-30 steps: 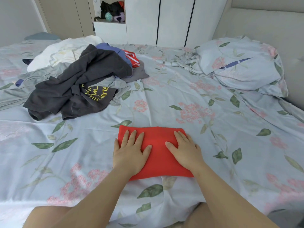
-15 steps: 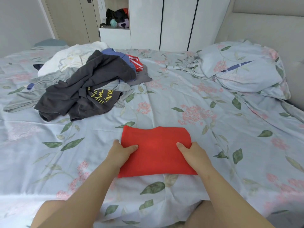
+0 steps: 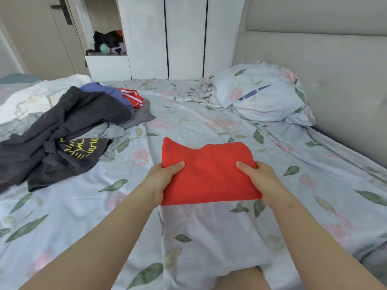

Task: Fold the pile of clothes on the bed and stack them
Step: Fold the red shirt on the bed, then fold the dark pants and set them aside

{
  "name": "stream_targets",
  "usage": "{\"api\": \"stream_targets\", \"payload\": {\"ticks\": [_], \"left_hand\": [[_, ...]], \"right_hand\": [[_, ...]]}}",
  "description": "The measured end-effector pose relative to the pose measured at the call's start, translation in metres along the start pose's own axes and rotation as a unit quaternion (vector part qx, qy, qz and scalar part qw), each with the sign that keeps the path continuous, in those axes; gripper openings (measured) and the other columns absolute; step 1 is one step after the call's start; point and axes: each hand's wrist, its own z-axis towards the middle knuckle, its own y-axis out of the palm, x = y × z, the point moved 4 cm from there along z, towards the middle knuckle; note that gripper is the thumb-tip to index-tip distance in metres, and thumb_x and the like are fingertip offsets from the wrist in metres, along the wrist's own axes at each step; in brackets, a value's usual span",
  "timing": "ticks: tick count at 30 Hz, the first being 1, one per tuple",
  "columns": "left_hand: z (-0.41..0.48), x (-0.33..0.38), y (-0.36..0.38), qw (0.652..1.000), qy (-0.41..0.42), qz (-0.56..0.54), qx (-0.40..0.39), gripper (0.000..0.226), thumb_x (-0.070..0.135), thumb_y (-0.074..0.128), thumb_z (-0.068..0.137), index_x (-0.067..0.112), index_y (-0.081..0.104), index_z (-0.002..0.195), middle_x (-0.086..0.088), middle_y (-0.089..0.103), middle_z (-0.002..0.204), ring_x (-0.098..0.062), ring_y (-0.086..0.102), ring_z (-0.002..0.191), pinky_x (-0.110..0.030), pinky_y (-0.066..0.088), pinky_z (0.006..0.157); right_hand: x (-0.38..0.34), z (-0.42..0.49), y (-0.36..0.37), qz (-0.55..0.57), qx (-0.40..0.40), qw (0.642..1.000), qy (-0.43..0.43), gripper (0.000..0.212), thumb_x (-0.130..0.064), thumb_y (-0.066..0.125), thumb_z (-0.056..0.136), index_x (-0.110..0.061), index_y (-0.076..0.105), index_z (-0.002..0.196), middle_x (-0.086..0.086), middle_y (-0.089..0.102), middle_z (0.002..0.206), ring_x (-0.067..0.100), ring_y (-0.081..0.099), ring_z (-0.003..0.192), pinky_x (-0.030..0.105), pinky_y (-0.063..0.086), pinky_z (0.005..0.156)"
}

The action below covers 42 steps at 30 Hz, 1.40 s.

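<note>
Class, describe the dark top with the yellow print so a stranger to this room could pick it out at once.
On the floral-sheeted bed, look left to the unfolded clothes pile. At its near edge lies a crumpled dark grey top. Only it bears a yellow line drawing.

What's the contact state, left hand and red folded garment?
Touching. Head view: the left hand pinches the red folded garment at its left edge, thumb on top, fingers hidden underneath.
</note>
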Motion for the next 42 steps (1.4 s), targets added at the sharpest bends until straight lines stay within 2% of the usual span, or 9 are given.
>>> {"api": "stream_targets", "payload": {"ticks": [11, 14, 16, 19, 21, 23, 29, 35, 42], "left_hand": [[0.102, 0.021, 0.158, 0.997, -0.008, -0.054, -0.054, 0.025, 0.024, 0.069, 0.086, 0.01, 0.06, 0.105, -0.006, 0.066, 0.089, -0.023, 0.063, 0.076, -0.034, 0.05, 0.065], [0.144, 0.034, 0.191, 0.998, 0.035, -0.052, -0.028, 0.021, 0.025, 0.063, 0.09, 0.009, 0.059, 0.103, -0.007, 0.065, 0.095, -0.024, 0.063, 0.083, -0.038, 0.05, 0.078], [0.173, 0.036, 0.207, 0.993, 0.112, 0.028, 0.013, 0.042, 0.022, 0.058, 0.093, 0.004, 0.047, 0.129, -0.005, 0.06, 0.115, -0.028, 0.059, 0.103, -0.037, 0.047, 0.092], [0.193, 0.02, 0.225, 0.916, 0.234, 0.323, 0.041, 0.067, 0.027, 0.049, 0.096, 0.017, 0.013, 0.151, -0.007, 0.036, 0.145, -0.032, 0.04, 0.13, -0.039, 0.032, 0.105], [0.199, -0.005, 0.236, 0.835, 0.239, 0.495, -0.004, 0.058, 0.042, 0.035, 0.099, 0.032, 0.011, 0.151, -0.001, 0.013, 0.158, -0.029, 0.021, 0.142, -0.045, 0.022, 0.113], [0.203, -0.024, 0.239, 0.794, 0.209, 0.57, -0.015, 0.052, 0.048, 0.022, 0.1, 0.038, 0.009, 0.15, 0.005, 0.005, 0.16, -0.024, 0.011, 0.145, -0.045, 0.013, 0.115], [0.196, -0.018, 0.231, 0.745, 0.23, 0.626, -0.015, 0.054, 0.047, 0.019, 0.1, 0.032, 0.008, 0.151, 0.004, 0.011, 0.159, -0.022, 0.011, 0.145, -0.044, 0.019, 0.114], [0.163, -0.01, 0.175, 0.684, 0.258, 0.682, -0.023, 0.053, 0.036, 0.031, 0.099, 0.024, 0.017, 0.148, 0.004, 0.031, 0.15, -0.019, 0.03, 0.136, -0.038, 0.032, 0.104], [0.111, 0.004, 0.03, 0.672, 0.26, 0.688, 0.089, 0.044, 0.031, 0.033, 0.099, 0.024, 0.031, 0.143, 0.005, 0.047, 0.139, -0.017, 0.043, 0.126, -0.03, 0.036, 0.095]], "right_hand": [[-0.022, 0.106, -0.118, -0.022, 0.098, 0.992, -0.072, 0.042, -0.006, 0.065, 0.083, -0.015, 0.052, 0.122, 0.004, 0.059, 0.108, 0.015, 0.059, 0.083, 0.027, 0.048, 0.067], [-0.031, 0.149, -0.142, -0.069, 0.158, 0.978, -0.117, 0.045, -0.008, 0.059, 0.088, -0.015, 0.047, 0.131, 0.008, 0.058, 0.118, 0.022, 0.059, 0.098, 0.033, 0.048, 0.084], [-0.029, 0.177, -0.151, -0.157, 0.205, 0.956, -0.141, 0.05, -0.006, 0.048, 0.093, -0.015, 0.038, 0.141, 0.009, 0.051, 0.135, 0.026, 0.051, 0.12, 0.034, 0.039, 0.099], [-0.006, 0.209, -0.134, -0.308, 0.164, 0.926, -0.147, 0.053, -0.011, 0.041, 0.095, -0.016, 0.03, 0.146, 0.006, 0.034, 0.15, 0.026, 0.031, 0.138, 0.041, 0.028, 0.111], [0.021, 0.218, -0.114, -0.425, 0.087, 0.897, -0.08, 0.049, -0.027, 0.034, 0.1, -0.021, 0.025, 0.148, 0.001, 0.019, 0.157, 0.026, 0.015, 0.145, 0.047, 0.019, 0.115], [0.043, 0.221, -0.102, -0.5, 0.06, 0.863, -0.039, 0.049, -0.037, 0.024, 0.102, -0.026, 0.019, 0.15, -0.005, 0.007, 0.16, 0.024, 0.002, 0.147, 0.047, 0.008, 0.116], [0.037, 0.209, -0.097, -0.514, 0.06, 0.855, -0.027, 0.051, -0.04, 0.023, 0.102, -0.026, 0.019, 0.15, -0.004, 0.007, 0.16, 0.025, -0.001, 0.147, 0.049, 0.006, 0.116], [0.017, 0.157, -0.044, -0.532, 0.044, 0.837, -0.119, 0.05, -0.042, 0.032, 0.1, -0.026, 0.028, 0.147, -0.006, 0.016, 0.158, 0.021, 0.006, 0.147, 0.042, 0.013, 0.115], [-0.003, 0.087, 0.077, -0.499, -0.021, 0.837, -0.225, 0.039, -0.036, 0.041, 0.095, -0.024, 0.046, 0.133, -0.005, 0.047, 0.135, 0.019, 0.038, 0.129, 0.031, 0.03, 0.1]]}}
